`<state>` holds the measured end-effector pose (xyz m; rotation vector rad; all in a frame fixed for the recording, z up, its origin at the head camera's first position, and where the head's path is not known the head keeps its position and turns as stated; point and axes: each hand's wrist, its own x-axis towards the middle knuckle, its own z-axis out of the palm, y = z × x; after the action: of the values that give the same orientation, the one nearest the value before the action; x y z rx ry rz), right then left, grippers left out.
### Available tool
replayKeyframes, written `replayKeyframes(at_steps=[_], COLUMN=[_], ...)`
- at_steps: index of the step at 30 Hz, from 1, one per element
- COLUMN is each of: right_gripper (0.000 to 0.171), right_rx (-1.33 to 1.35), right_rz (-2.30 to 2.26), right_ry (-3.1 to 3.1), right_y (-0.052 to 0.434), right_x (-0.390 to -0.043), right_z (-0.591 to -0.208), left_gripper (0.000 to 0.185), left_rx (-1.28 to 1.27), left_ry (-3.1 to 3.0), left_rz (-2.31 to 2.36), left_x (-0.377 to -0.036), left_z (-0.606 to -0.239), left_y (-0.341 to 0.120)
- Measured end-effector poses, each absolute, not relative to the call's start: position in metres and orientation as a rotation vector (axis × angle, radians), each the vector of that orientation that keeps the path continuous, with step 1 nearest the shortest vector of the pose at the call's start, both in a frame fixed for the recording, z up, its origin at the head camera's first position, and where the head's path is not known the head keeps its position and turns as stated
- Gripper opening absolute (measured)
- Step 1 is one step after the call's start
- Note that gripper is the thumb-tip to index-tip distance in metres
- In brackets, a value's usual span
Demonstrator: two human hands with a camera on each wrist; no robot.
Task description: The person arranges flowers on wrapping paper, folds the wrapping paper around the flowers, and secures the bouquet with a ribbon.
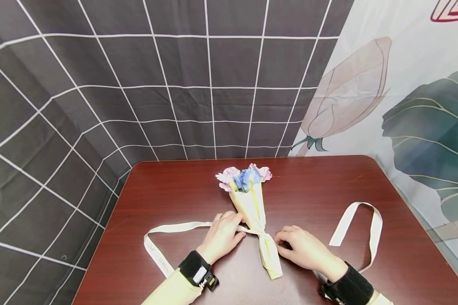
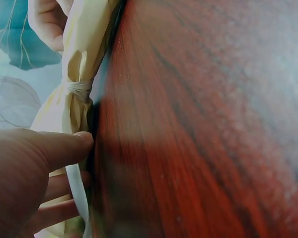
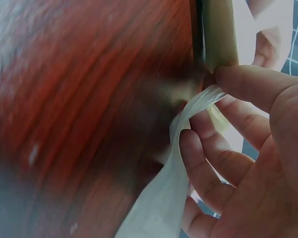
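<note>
- We see the bouquet [image 1: 252,212] lying mid-table [image 1: 175,186], blooms toward the far edge.
- Our left hand [image 1: 223,235] sits left of its neck, right hand [image 1: 303,250] right.
- The ribbon [image 1: 168,231] trails off both ways.

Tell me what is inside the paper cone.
Pink and blue flowers poke out of the paper cone's open top. Their stems are hidden by the wrap, which a ribbon cinches near its lower end.
</note>
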<state>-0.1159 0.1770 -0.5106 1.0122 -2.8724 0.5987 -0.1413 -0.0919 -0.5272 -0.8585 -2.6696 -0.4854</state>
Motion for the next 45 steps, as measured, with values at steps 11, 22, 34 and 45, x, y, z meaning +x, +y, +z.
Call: replayKeyframes(at_steps=[11,22,34,45], right_gripper=[0.005,0.016,0.01,0.008], right_rx=[1.166,1.125,0.909,0.847], right_rz=[0.721,0.754,0.813,0.817], right_ry=[-2.83,-2.864,-3.053,-3.048], right_y=[0.166,0.169,0.182,0.2], right_x=[-0.111,-0.113,-0.114,-0.113], right_z=[-0.511,-0.511,-0.508,-0.506], left_gripper=[0.016,0.013,0.015,0.03], left_rx=[-0.916,-0.95,-0.916,-0.963], left_ry=[-2.656,-2.659,-2.856,-3.046], left_rz=[-0.553,-0.585,-0.631,-0.959], left_x=[-0.142,-0.146,-0.154,-0.156], left_z=[-0.528,-0.524,-0.511,-0.488], left_y=[-0.092,-0.104,-0.134,-0.178])
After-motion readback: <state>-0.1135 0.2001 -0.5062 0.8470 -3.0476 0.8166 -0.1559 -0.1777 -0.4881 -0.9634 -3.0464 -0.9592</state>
